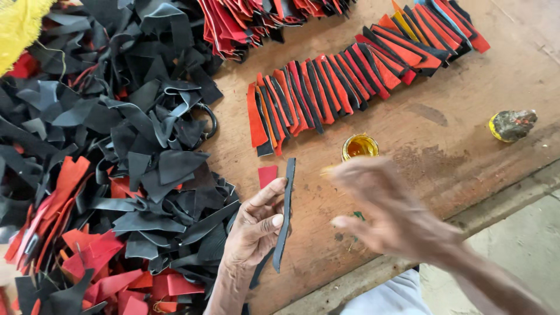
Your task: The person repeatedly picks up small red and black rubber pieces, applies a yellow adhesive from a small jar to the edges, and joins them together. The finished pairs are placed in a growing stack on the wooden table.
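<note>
My left hand (254, 224) pinches a long, narrow black leather strip (284, 213) held upright on edge above the wooden table (443, 140). A small red leather piece (268, 175) lies on the wood just beyond my fingers. My right hand (388, 210) is blurred with motion, fingers spread, hovering just below a small round tin of yellow glue (359, 146). I cannot tell whether it holds anything thin. A row of overlapping red, orange and black strips (344, 87) runs diagonally across the table beyond the tin.
A large heap of black and red leather scraps (116, 157) fills the left side. More red pieces (251, 20) are stacked at the top. A crusted yellow glue lid (511, 125) sits at the right. The table's front edge meets a concrete floor (525, 245).
</note>
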